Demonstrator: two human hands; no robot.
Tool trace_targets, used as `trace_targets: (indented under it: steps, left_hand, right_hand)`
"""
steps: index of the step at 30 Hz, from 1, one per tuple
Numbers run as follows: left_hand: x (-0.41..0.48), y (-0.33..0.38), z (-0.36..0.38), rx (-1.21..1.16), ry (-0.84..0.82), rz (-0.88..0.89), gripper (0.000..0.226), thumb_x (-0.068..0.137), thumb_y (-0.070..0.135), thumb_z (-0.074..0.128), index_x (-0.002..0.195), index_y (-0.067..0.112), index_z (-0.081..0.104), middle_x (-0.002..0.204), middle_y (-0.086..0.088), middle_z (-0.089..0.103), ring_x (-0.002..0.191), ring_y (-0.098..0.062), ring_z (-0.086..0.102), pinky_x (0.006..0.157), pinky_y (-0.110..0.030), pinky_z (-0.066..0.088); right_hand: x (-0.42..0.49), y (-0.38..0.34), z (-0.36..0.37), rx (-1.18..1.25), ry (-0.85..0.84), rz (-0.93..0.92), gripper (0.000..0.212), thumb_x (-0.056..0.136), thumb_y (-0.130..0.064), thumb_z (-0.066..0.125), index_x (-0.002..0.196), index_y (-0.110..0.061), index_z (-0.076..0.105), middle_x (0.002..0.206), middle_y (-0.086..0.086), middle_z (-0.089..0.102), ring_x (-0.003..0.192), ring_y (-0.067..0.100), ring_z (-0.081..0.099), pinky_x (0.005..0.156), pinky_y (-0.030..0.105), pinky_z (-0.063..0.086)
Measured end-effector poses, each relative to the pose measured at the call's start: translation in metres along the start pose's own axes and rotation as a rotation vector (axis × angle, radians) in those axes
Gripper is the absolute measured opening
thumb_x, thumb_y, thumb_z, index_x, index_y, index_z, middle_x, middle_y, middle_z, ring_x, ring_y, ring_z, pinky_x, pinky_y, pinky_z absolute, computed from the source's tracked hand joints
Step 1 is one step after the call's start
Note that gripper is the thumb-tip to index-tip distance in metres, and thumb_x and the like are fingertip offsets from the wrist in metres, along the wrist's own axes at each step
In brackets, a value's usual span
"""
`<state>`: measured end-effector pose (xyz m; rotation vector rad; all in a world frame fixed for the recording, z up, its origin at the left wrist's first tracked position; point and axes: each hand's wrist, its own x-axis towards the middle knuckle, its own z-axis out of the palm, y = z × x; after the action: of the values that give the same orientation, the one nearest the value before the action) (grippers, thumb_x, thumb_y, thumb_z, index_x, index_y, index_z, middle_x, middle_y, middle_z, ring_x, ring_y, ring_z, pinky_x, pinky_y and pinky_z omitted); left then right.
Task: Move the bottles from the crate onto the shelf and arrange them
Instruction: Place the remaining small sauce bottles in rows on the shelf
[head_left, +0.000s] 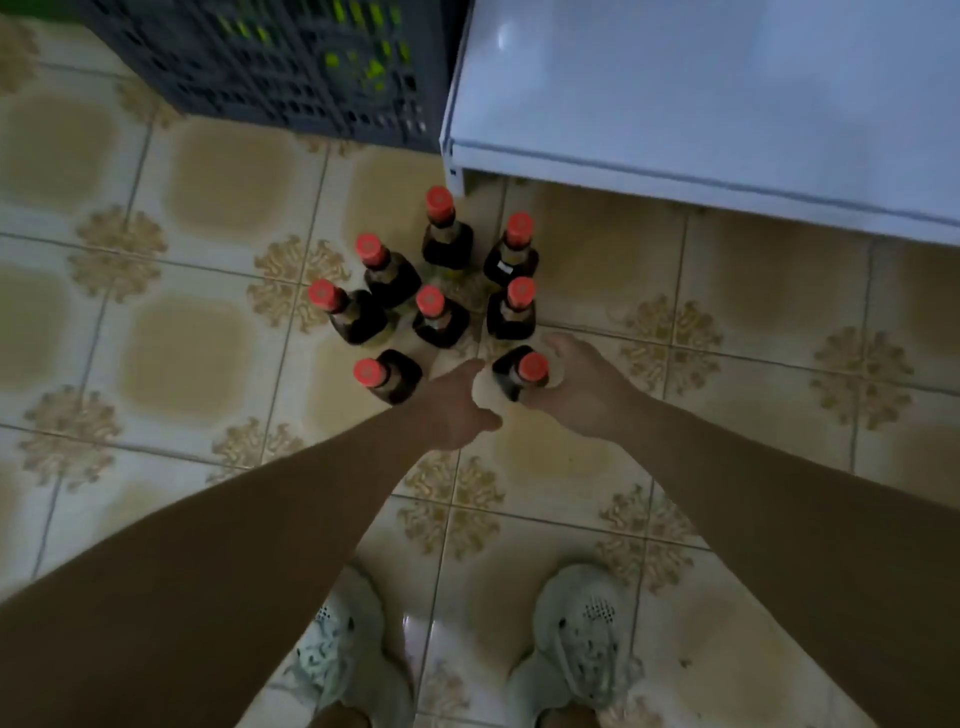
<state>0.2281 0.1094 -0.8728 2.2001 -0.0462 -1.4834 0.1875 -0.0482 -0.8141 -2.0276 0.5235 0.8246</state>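
Both hands reaching down and forward from the bottom of the head view, bare forearms converging over a patterned tile floor (208, 332). Right hand (582, 384) wrapped around the nearest right bottle (522, 375), fingers curled behind its dark shoulder, red cap showing just left of the palm; bottle tilted toward the camera rather than upright. Left hand (457, 402) just beside that same bottle on its left, thumb raised toward it, fingers loosely curled and closed on nothing; touching the glass or not, cannot tell through the blur.

Seven more bottles (441, 317) standing upright on the floor, all dark with red caps, clustered just beyond the hands. One near-left bottle (387, 376) immediately left of the left hand. Two in the middle row, one more pair to the left of those, two at the far end close to the shelf corner. None on the shelf.

White shelf (701, 114) filling the upper right, its flat top bare and glossy, front edge just beyond the farthest bottles. Dark plastic crate (270, 62) at the upper left, touching or nearly touching the shelf's left side, green shapes visible through its lattice wall.

Pale sneakers (582, 639) at the bottom, toes pointing toward the bottles.
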Motion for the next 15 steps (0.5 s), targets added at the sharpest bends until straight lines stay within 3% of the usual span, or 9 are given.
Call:
trace_targets:
  steps: [2,3,6,9,12,15]
  left_hand:
    - [0.031,-0.008,0.012,-0.011,0.015,0.019,0.086,0.092,0.024,0.06,0.151,0.029,-0.002,0.157,-0.006,0.018,0.107,-0.026,0.056,0.068,-0.028,0.044]
    - [0.043,-0.011,0.017,-0.019,0.019,0.034,0.086,0.092,0.021,0.059,0.15,0.029,-0.004,0.156,-0.006,0.02,0.109,-0.029,0.054,0.067,-0.027,0.043]
    - [0.064,-0.019,0.029,-0.022,-0.022,0.079,0.084,0.092,0.016,0.057,0.151,0.031,-0.002,0.155,-0.005,0.024,0.106,-0.022,0.05,0.074,-0.028,0.045]
    - [0.057,-0.023,0.034,-0.04,-0.057,0.086,0.084,0.091,0.018,0.059,0.151,0.031,0.002,0.157,-0.005,0.02,0.127,-0.026,0.044,0.087,-0.027,0.041]
    - [0.018,-0.018,0.025,-0.1,-0.017,0.103,0.091,0.089,0.015,0.062,0.151,0.031,-0.003,0.158,0.0,0.012,0.136,-0.026,0.035,0.085,-0.023,0.038]
    - [-0.05,-0.005,0.003,-0.092,0.003,0.158,0.101,0.083,0.018,0.07,0.15,0.032,-0.005,0.159,0.005,0.01,0.143,-0.021,0.023,0.095,-0.021,0.03]
  right_hand:
    - [0.033,0.024,0.023,0.044,-0.005,-0.064,0.037,0.086,-0.008,0.067,0.12,-0.007,0.052,0.118,0.013,0.056,0.107,0.03,0.053,0.09,0.039,0.042]
    - [0.046,0.034,0.031,0.052,0.017,-0.087,0.032,0.087,-0.008,0.066,0.116,-0.009,0.053,0.109,0.008,0.057,0.099,0.026,0.053,0.084,0.034,0.04]
    - [0.063,0.05,0.044,0.074,0.131,-0.111,0.035,0.088,-0.016,0.066,0.121,-0.013,0.053,0.105,0.0,0.055,0.094,0.017,0.05,0.079,0.026,0.039]
    - [0.054,0.046,0.039,0.135,0.214,-0.09,0.032,0.088,-0.021,0.067,0.117,-0.017,0.054,0.103,-0.005,0.055,0.098,0.017,0.052,0.078,0.025,0.04]
    - [0.017,0.021,0.021,0.175,0.233,-0.097,0.029,0.087,-0.026,0.068,0.11,-0.024,0.049,0.091,-0.016,0.051,0.086,0.009,0.052,0.068,0.018,0.039]
    - [-0.049,-0.026,-0.005,0.201,0.261,-0.142,0.027,0.087,-0.029,0.067,0.107,-0.026,0.049,0.09,-0.017,0.052,0.083,0.001,0.052,0.068,0.018,0.041]
